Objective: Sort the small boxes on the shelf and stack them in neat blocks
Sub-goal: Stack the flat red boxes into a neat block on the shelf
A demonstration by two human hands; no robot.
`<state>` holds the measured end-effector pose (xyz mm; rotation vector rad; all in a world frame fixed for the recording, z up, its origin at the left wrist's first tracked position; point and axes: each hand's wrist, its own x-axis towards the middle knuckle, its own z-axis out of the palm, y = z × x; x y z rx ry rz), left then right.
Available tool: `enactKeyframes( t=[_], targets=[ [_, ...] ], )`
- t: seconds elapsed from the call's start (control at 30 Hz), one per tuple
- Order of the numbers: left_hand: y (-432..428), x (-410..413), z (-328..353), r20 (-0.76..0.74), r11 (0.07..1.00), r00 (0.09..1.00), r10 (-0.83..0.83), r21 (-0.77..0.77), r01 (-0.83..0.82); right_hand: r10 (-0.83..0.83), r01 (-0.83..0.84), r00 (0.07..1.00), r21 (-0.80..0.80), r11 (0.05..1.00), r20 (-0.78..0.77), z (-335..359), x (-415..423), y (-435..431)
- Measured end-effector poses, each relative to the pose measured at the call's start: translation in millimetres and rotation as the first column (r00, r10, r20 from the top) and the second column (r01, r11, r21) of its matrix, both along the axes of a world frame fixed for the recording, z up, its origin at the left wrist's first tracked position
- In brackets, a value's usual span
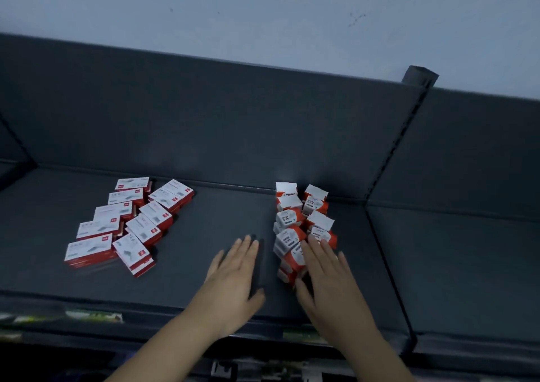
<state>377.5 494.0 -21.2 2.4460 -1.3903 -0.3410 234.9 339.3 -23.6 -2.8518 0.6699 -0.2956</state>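
Red paper-clip boxes [289, 237] against right hand [333, 288]

Free: bare shelf [228, 215] strip, centre, near to far | Left block: flat boxes [128, 222] spread | Right block: paper-clip boxes [290, 221] piled | Far: back panel [233, 118] | Right: slotted upright [401, 139]
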Motion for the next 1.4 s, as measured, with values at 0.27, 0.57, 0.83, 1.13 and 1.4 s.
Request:
enactKeyframes(
  t=[0.27, 0.57, 0.83, 1.13, 1.4],
  targets=[
    [63.0, 59.2, -1.0, 0.097, 0.996, 0.994, -0.056, 0.073, 0.049, -0.106, 0.107, 0.990, 0.009, 0.994, -0.090, 8.7, 44.1, 67.8],
    [117.1, 94.5, -5.8, 0.115, 0.998, 0.993, 0.003, 0.058, -0.009, -0.070, 0.069, 0.979, -0.011, 0.998, -0.191, 0.0, 73.2, 118.6],
    [138.6, 102.0, 1.0, 0.130, 0.994, 0.987, 0.099, 0.034, -0.104, 0.058, -0.051, 0.976, 0.037, 0.998, -0.212, 1.7, 98.1, 128.3],
    [176.2, 115.0, 0.3, 0.148, 0.969, 0.961, 0.233, 0.043, -0.242, 0.238, -0.214, 0.940, 0.120, 0.969, -0.246, -2.3, 119.9, 143.5],
    [202.3, 137.1, -15.4, 0.176, 0.948, 0.938, 0.300, 0.053, -0.313, 0.264, -0.243, 0.928, 0.111, 0.964, -0.261, -8.5, 122.4, 162.1]
  ],
)
